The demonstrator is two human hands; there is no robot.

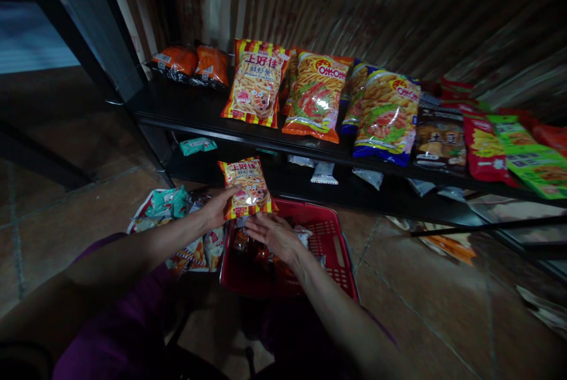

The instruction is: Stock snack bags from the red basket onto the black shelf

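My left hand (217, 208) grips a red-and-yellow striped bag of prawn crackers (248, 186) by its left side, thumb on the front. The bag faces me, upright and slightly tilted, above a red plastic basket (339, 244). Just below its lower right edge, my right hand (277, 237) is palm up with its fingers stretched out. Whether those fingertips touch the bag, I cannot tell. Inside the basket lie several dark and shiny snack packets, partly hidden by my right hand. A larger bag of prawn crackers (257, 83) in the same stripes stands on the shelf above.
The black shelf (190, 111) also carries orange packets (177, 62), orange-edged and blue-edged snack bags (387, 114), a brown bag (440, 137) and green packs (527, 149). Small packets (324, 173) lie on the lower shelf. Left of the basket, another container holds teal packets (168, 203).
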